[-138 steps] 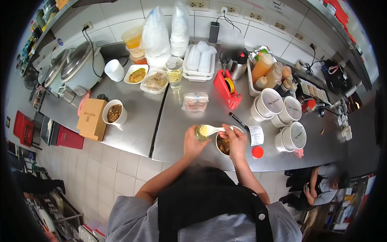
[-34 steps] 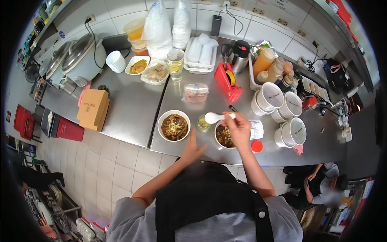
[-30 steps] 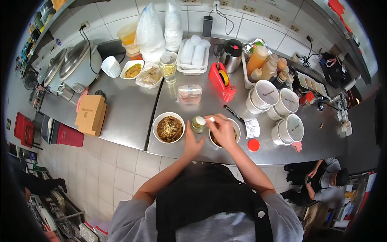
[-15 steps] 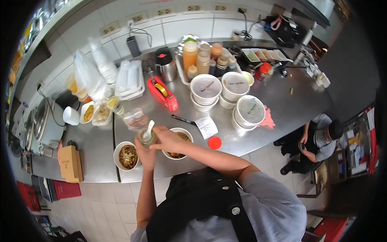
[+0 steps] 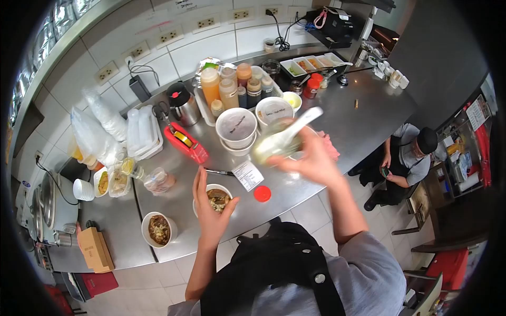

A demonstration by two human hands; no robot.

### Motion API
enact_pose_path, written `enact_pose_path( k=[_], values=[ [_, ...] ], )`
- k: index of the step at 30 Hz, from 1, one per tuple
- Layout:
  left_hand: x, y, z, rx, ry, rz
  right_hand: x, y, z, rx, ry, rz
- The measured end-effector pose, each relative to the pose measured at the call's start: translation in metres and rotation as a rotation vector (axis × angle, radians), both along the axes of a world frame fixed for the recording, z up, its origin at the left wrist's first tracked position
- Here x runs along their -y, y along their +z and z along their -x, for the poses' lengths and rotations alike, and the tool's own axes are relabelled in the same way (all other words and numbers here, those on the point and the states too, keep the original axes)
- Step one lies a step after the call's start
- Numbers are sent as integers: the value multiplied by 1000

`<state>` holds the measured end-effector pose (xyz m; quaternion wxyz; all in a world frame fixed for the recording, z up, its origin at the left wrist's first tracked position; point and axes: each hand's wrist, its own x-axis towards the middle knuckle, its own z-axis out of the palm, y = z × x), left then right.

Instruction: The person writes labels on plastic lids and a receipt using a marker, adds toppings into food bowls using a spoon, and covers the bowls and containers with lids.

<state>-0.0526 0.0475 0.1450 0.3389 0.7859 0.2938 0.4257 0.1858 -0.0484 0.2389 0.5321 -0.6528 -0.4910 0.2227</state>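
Note:
My right hand (image 5: 315, 162), smeared by motion, grips a glass jar (image 5: 263, 151) of pale contents, lifted above the counter. A white spoon (image 5: 298, 126) sticks out of the jar toward the back right. My left hand (image 5: 212, 215) has its fingers stretched out and thumb apart, holding nothing. It partly covers a white bowl (image 5: 217, 186) of brown food topped with pale bits. Farther left stands a second such bowl (image 5: 145, 231). A red lid (image 5: 262, 194) lies on the counter between my hands, beside a printed slip (image 5: 247, 176) and a black marker (image 5: 218, 171).
Lidded white tubs (image 5: 236, 127) stand at the middle, some hidden behind the jar. Behind them is a tray of sauce bottles (image 5: 210, 84). A red tape dispenser (image 5: 184, 143) and a steel jug (image 5: 184, 107) stand left. Another person (image 5: 403, 158) sits at the right.
My right hand has carried the jar with the spoon up and to the right, away from the bowls. My left hand has let go of the jar and opened. The view has shifted.

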Motion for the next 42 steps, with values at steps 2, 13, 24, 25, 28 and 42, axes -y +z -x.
enact_pose_path(
  k=[2,13,24,25,28,42],
  values=[
    [6,-12,-6,-45,33,-22,27,5,-59,78,-219,30],
    [63,-39,-110,-29,546,86,34,-173,-435,293,-755,343],
    [100,-13,-248,-99,354,-25,-81,-279,-639,288,-714,416],
    [97,-12,-257,-98,366,-26,-87,-290,-655,238,-691,433],
    [86,-7,-284,-165,314,-40,-110,-360,-721,209,-584,312],
    [61,8,-348,-192,40,-108,-262,-152,-413,698,43,159]
  ],
)
